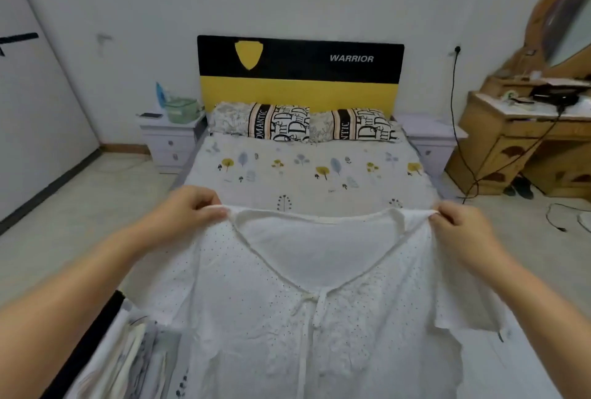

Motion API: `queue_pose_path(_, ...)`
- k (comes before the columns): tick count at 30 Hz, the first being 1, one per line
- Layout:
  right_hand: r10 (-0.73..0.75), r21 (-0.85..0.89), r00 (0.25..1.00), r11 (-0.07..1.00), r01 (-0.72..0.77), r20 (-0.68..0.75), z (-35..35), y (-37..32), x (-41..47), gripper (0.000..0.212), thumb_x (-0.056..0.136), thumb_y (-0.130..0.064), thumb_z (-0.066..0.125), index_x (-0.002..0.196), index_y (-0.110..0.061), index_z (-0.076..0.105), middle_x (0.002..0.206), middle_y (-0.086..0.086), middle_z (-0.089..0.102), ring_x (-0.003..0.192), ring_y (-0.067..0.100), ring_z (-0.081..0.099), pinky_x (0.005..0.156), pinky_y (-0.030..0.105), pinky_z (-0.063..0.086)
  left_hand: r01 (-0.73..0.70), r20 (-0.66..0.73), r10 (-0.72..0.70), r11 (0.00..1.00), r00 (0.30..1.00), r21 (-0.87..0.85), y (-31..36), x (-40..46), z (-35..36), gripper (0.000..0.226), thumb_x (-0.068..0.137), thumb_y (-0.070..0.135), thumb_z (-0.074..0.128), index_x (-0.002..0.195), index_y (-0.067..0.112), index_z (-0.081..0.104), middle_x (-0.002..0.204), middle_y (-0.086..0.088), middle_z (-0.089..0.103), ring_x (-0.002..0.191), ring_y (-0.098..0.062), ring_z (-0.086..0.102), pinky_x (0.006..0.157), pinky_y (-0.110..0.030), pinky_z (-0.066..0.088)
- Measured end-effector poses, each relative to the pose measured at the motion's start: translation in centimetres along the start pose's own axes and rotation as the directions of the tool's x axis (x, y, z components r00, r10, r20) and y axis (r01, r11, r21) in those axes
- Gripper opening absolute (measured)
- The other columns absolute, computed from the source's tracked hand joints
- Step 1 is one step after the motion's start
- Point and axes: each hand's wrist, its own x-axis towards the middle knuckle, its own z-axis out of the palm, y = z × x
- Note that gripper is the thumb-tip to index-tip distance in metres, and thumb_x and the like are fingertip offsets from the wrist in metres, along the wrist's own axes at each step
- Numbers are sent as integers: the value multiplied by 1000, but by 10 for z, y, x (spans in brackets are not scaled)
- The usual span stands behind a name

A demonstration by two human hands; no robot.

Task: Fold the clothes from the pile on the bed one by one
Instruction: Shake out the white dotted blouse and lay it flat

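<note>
Bedroom | bed (307,175) | both hands pinch white blouse (316,318) shoulders

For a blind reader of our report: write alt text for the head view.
Two bare hands hold a white blouse up by its shoulders over a bed, the left hand and right hand each pinching one shoulder. Behind lie two patterned pillows and a black and yellow headboard; more clothes lie at lower left.
</note>
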Motion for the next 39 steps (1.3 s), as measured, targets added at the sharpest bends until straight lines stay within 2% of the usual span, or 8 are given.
queue_pose_path(5, 139, -68, 983, 989, -132, 117, 93, 62, 1, 23, 94, -9, 44, 75, -17, 56, 71, -6, 55, 68, 13, 48, 53, 23, 29, 102, 59, -121, 958, 991, 267, -71, 8, 85, 22, 88, 23, 60, 68, 14, 60, 69, 1, 62, 67, -13, 55, 57, -23, 35)
queue_pose_path(14, 260, -197, 952, 954, -227, 160, 204, 138, 35, 22, 97, -15, 41, 82, -15, 57, 74, 2, 57, 72, 21, 51, 58, 31, 36, 255, -9, -275, 878, 961, 406, -139, 44, 184, 16, 89, 21, 55, 74, 23, 52, 70, 6, 53, 73, -15, 51, 52, -26, 27)
queue_pose_path(19, 231, -316, 970, 928, -195, 79, 256, 171, 71, 22, 95, -18, 48, 93, -7, 67, 94, 15, 55, 93, 33, 50, 69, 34, 37, 302, -41, -325, 818, 945, 489, -176, 85, 222, 14, 91, 24, 54, 87, 14, 63, 80, -1, 63, 73, -17, 50, 54, -27, 28)
queue_pose_path(25, 285, -352, 956, 904, -244, 69, 314, 204, 121, 25, 94, -22, 45, 82, -9, 63, 77, 10, 61, 67, 27, 47, 55, 30, 34, 426, -27, -440, 851, 898, 307, -218, 143, 266, 15, 91, 17, 55, 85, 6, 64, 73, -5, 64, 50, -10, 52, 52, -26, 39)
queue_pose_path(31, 276, -333, 958, 913, -234, 83, 372, 229, 175, 30, 94, -12, 44, 68, -1, 53, 73, 14, 59, 51, 14, 41, 45, 25, 25, 452, -67, -464, 803, 883, 389, -268, 197, 302, 18, 91, 22, 57, 87, 6, 64, 86, -8, 65, 75, -21, 54, 63, -28, 38)
queue_pose_path(34, 336, -161, 937, 934, -319, 98, 397, 239, 191, 23, 94, -11, 45, 107, 0, 60, 125, 17, 58, 87, 28, 58, 66, 28, 39, 503, -179, -470, 796, 864, 336, -284, 205, 324, 22, 92, 18, 54, 107, 3, 62, 97, -13, 65, 85, -29, 60, 67, -29, 39)
queue_pose_path(36, 360, -169, 919, 928, -333, 163, 415, 244, 186, 45, 95, -16, 47, 138, -6, 39, 146, 13, 38, 126, 30, 42, 94, 34, 37, 499, -209, -454, 800, 866, 332, -288, 203, 342, 37, 94, 18, 50, 129, 5, 49, 128, -17, 53, 107, -35, 55, 79, -35, 40)
queue_pose_path(39, 255, -307, 938, 935, -177, 235, 444, 246, 149, 64, 96, -25, 45, 149, -13, 12, 156, 12, 11, 143, 27, 13, 113, 40, 18, 348, -126, -327, 824, 937, 447, -291, 180, 377, 52, 94, 24, 47, 141, 6, 34, 152, -18, 23, 130, -37, 37, 102, -45, 34)
